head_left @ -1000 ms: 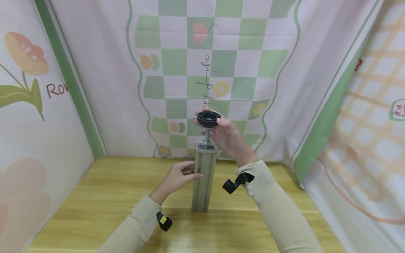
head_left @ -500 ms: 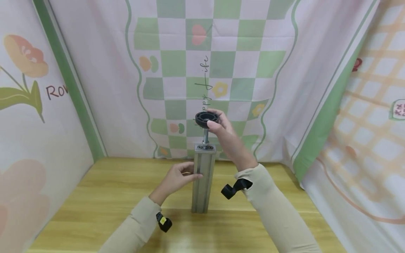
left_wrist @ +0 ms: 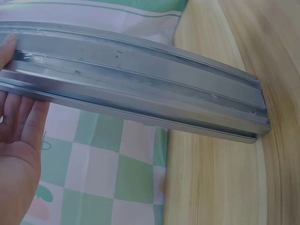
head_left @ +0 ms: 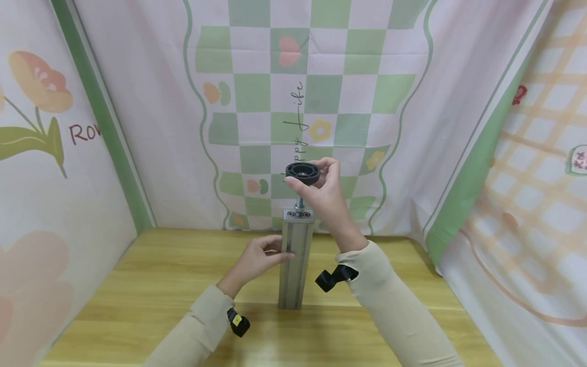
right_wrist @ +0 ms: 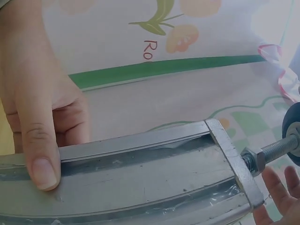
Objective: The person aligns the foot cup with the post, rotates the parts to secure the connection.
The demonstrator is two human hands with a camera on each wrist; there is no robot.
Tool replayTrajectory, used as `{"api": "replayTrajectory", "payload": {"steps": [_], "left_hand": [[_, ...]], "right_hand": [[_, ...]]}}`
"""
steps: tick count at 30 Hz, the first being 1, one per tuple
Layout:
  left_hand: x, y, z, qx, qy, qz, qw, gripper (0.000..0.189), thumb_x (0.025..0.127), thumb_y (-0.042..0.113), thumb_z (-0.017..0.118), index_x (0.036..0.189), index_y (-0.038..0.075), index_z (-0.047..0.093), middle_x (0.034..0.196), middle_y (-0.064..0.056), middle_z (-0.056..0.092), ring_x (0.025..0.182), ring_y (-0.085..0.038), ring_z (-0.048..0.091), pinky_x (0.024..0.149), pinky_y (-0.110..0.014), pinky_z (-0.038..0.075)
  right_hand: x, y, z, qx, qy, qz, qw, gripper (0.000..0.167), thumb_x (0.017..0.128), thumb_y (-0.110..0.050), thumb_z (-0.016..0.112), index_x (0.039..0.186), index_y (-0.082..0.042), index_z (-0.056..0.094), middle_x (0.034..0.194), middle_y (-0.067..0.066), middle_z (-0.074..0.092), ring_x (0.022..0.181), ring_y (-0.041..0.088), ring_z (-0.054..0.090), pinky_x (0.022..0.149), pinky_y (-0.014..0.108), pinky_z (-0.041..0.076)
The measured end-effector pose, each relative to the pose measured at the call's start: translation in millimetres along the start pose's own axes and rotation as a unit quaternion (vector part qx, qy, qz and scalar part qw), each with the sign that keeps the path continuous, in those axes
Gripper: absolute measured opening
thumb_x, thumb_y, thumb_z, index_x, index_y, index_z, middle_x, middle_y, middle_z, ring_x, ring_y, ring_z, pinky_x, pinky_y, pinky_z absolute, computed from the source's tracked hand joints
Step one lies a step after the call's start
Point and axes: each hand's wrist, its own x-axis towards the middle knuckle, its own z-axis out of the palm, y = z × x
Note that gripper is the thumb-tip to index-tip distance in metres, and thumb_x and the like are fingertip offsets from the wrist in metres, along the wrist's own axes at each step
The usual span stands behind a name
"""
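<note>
A silver aluminium profile (head_left: pixel 294 270) stands upright on the table, its lower end on the wood. Screwed into its end plate is a levelling foot (head_left: pixel 302 174), a round black pad on a threaded bolt (head_left: pixel 299 204); a hex nut (right_wrist: pixel 253 160) sits against the plate in the right wrist view. My left hand (head_left: pixel 254 260) grips the profile's upper half, thumb across the near face and fingers on the far side. My right hand (head_left: pixel 326 196) holds the black pad by its rim, thumb at the front left and fingers round the right side.
The wooden table (head_left: pixel 174 285) runs up to a checkered cloth backdrop (head_left: pixel 257 132) just behind the profile. Printed cloth walls (head_left: pixel 55 199) close in both sides. A small black wrist mount (head_left: pixel 238 323) sticks out from each sleeve.
My right hand has turned round the black pad: the thumb has travelled from its right side along the near rim to the front left. My left hand and the profile stay where they were.
</note>
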Motion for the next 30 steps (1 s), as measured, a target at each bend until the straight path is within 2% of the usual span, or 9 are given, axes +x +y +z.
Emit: {"api": "replayTrajectory", "payload": {"steps": [3, 6, 9, 11, 14, 17, 19, 24, 30], "left_hand": [[0.2, 0.3, 0.2, 0.001, -0.001, 0.000, 1.0000, 0.028, 0.088, 0.031, 0.080, 0.112, 0.019, 0.073, 0.098, -0.001, 0.071, 0.097, -0.018, 0.069, 0.086, -0.033, 0.057], [0.3, 0.4, 0.5, -0.001, -0.003, 0.002, 1.0000, 0.028, 0.088, 0.031, 0.080, 0.112, 0.018, 0.073, 0.098, -0.001, 0.072, 0.097, -0.019, 0.069, 0.086, -0.033, 0.057], [0.3, 0.1, 0.9, -0.002, -0.004, 0.005, 1.0000, 0.027, 0.088, 0.029, 0.080, 0.111, 0.018, 0.073, 0.098, -0.001, 0.072, 0.096, -0.019, 0.069, 0.087, -0.032, 0.056], [0.2, -0.4, 1.2, -0.003, -0.006, 0.006, 1.0000, 0.026, 0.088, 0.029, 0.080, 0.111, 0.017, 0.073, 0.098, -0.001, 0.072, 0.095, -0.019, 0.069, 0.086, -0.031, 0.056], [-0.3, -0.4, 1.6, -0.005, -0.009, 0.006, 0.9999, 0.025, 0.088, 0.028, 0.080, 0.110, 0.017, 0.073, 0.098, -0.001, 0.072, 0.095, -0.019, 0.069, 0.086, -0.032, 0.057], [-0.7, -0.2, 1.6, -0.008, -0.009, 0.006, 0.9999, 0.027, 0.088, 0.030, 0.080, 0.111, 0.018, 0.073, 0.098, -0.001, 0.072, 0.095, -0.019, 0.069, 0.085, -0.032, 0.057], [-0.8, 0.0, 1.3, -0.007, -0.007, 0.005, 0.9999, 0.029, 0.087, 0.032, 0.081, 0.111, 0.018, 0.073, 0.098, -0.002, 0.071, 0.095, -0.019, 0.069, 0.084, -0.032, 0.057], [-0.6, 0.0, 0.0, -0.008, -0.005, 0.003, 1.0000, 0.032, 0.087, 0.034, 0.081, 0.113, 0.017, 0.073, 0.099, -0.002, 0.071, 0.097, -0.019, 0.069, 0.084, -0.032, 0.057], [0.5, -2.8, -0.9, -0.006, -0.005, 0.004, 1.0000, 0.037, 0.086, 0.035, 0.081, 0.117, 0.017, 0.072, 0.101, 0.000, 0.072, 0.098, -0.019, 0.069, 0.086, -0.032, 0.057]], "right_hand": [[-0.3, 1.2, 0.3, 0.005, 0.000, -0.023, 0.9997, 0.065, 0.087, -0.023, 0.079, 0.128, -0.013, 0.029, 0.136, 0.013, 0.046, 0.113, 0.030, 0.060, 0.083, 0.031, 0.056], [0.8, 4.7, -2.1, -0.002, -0.016, -0.054, 0.9984, 0.077, 0.087, -0.035, 0.078, 0.143, -0.015, 0.028, 0.148, 0.009, 0.038, 0.125, 0.030, 0.053, 0.094, 0.039, 0.052], [2.6, 8.5, -6.5, -0.021, -0.042, -0.071, 0.9964, 0.091, 0.087, -0.055, 0.072, 0.155, -0.020, 0.023, 0.159, -0.001, 0.028, 0.140, 0.025, 0.036, 0.109, 0.050, 0.038], [4.4, 11.1, -9.9, -0.020, -0.065, -0.069, 0.9953, 0.095, 0.087, -0.065, 0.066, 0.158, -0.022, 0.020, 0.160, -0.002, 0.029, 0.145, 0.022, 0.030, 0.114, 0.054, 0.029], [8.7, 14.6, -14.2, 0.053, -0.114, -0.057, 0.9904, 0.095, 0.091, -0.062, 0.061, 0.161, -0.017, 0.015, 0.162, 0.006, 0.027, 0.146, 0.027, 0.028, 0.118, 0.054, 0.020], [13.1, 17.3, -17.8, 0.154, -0.172, -0.048, 0.9717, 0.089, 0.097, -0.051, 0.054, 0.160, -0.008, 0.010, 0.163, 0.016, 0.021, 0.146, 0.036, 0.028, 0.118, 0.054, 0.020], [15.0, 17.7, -19.3, 0.196, -0.202, -0.037, 0.9588, 0.086, 0.098, -0.049, 0.051, 0.160, -0.006, 0.010, 0.164, 0.018, 0.019, 0.148, 0.035, 0.024, 0.117, 0.055, 0.018], [17.6, 18.0, -19.8, 0.241, -0.238, -0.006, 0.9407, 0.083, 0.097, -0.046, 0.053, 0.159, -0.005, 0.017, 0.160, 0.019, 0.028, 0.144, 0.032, 0.031, 0.115, 0.055, 0.020], [18.6, 20.3, -18.1, 0.262, -0.237, 0.003, 0.9355, 0.071, 0.098, -0.039, 0.052, 0.154, -0.002, 0.029, 0.146, 0.011, 0.050, 0.135, 0.030, 0.044, 0.110, 0.052, 0.028]]}}
